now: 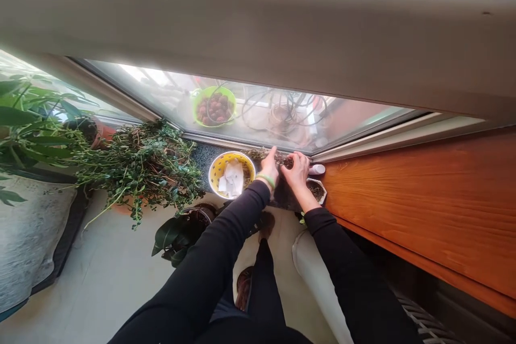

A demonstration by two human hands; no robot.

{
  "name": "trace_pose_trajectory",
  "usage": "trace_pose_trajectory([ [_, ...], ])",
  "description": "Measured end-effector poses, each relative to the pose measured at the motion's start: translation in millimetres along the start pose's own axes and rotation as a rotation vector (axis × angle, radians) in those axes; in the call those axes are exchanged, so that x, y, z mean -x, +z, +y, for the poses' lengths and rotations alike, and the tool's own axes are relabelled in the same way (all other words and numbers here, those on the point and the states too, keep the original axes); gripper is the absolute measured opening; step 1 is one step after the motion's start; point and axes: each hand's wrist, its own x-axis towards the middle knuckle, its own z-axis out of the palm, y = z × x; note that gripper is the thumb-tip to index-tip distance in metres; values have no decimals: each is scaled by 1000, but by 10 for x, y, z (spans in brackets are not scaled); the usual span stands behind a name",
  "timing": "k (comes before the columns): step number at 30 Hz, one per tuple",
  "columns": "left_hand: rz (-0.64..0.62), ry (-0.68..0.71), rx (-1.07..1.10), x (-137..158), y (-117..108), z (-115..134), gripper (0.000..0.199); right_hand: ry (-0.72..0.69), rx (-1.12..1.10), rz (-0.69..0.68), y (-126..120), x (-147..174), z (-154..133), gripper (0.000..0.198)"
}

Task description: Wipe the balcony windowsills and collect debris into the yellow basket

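Observation:
At the window sill, my left hand (270, 166), with a green bangle at its wrist, is closed around part of a dried plant (258, 154). My right hand (297, 172) curls its fingers over a small plant pot (287, 163) of dark soil, just beside the left one. The pot's outline is mostly hidden by my fingers. To the left stands a yellow and white basket (213, 172) with crumpled white paper (233, 177) and dry plant bits inside. A white octagonal pot (322, 193) of soil sits below my right wrist.
Leafy trailing plants (141, 166) crowd the left, above a dark-leaved potted plant (173, 236) on the floor. The window glass (169, 102) rises ahead, with a green bowl (197, 110) behind it. A wooden surface (423, 199) lies right; a white cylindrical object (318, 285) stands below.

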Motion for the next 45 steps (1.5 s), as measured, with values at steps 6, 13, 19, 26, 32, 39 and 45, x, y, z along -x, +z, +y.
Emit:
trace_pose_trajectory([
  [6,116,-16,37,-80,125,8,20,-42,-66,-46,-63,-3,69,32],
  [13,95,63,104,-45,146,-17,23,-111,6,-141,-110,41,210,66],
  [19,0,143,148,6,166,-63,19,-94,15,-188,-69,67,350,101],
  [26,-22,156,142,81,147,-114,11,-106,9,-200,-103,38,351,91],
  [32,-13,159,100,206,126,-161,20,-100,0,-206,-112,41,323,92],
  [39,-9,169,86,351,160,-161,29,-67,-36,-210,-125,22,279,87],
  [45,-49,132,99,462,214,-168,35,-53,-73,-211,-116,6,267,84],
])
